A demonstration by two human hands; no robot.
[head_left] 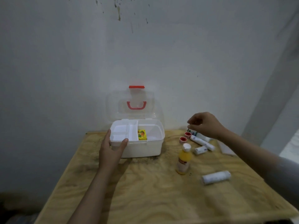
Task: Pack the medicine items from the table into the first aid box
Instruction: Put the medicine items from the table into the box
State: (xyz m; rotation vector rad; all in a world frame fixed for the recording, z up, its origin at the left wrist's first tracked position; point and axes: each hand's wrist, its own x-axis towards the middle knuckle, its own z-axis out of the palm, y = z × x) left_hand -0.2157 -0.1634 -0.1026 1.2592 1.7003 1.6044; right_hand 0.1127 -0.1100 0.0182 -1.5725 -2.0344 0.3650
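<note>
Already open, the first aid box is steadied by the left hand clasped on its front corner; right of it, the empty, loosely curled right hand is poised over bandage rolls, best pinched singly.

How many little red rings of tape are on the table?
2. One red tape roll sits just below the right hand; the other tape roll lies beside it, nearer the first aid box. The hand may hide more.
</note>
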